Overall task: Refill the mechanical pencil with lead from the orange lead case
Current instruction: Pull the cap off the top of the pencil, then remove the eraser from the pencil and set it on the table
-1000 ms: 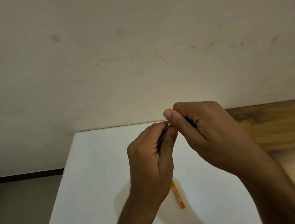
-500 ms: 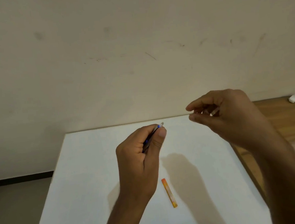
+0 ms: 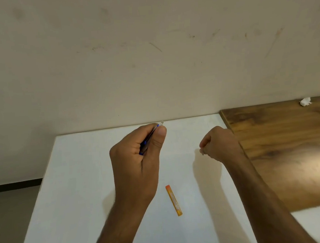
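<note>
The orange lead case (image 3: 173,200) lies flat on the white desk (image 3: 80,185), its orange cap pointing away from the person, and serves as the marker for everything else. Beyond it and to its left, the left hand (image 3: 137,161) is raised above the desk with its fingers curled tight around the mechanical pencil (image 3: 150,136), whose pale end sticks out past the thumb toward the wall (image 3: 150,55). Beyond the case and to its right, the right hand (image 3: 219,144) is bunched low over the desk, fingertips pinched together on something too small to identify. Further right of the case runs a wooden surface (image 3: 290,139) carrying a crumpled white scrap (image 3: 305,101).
</note>
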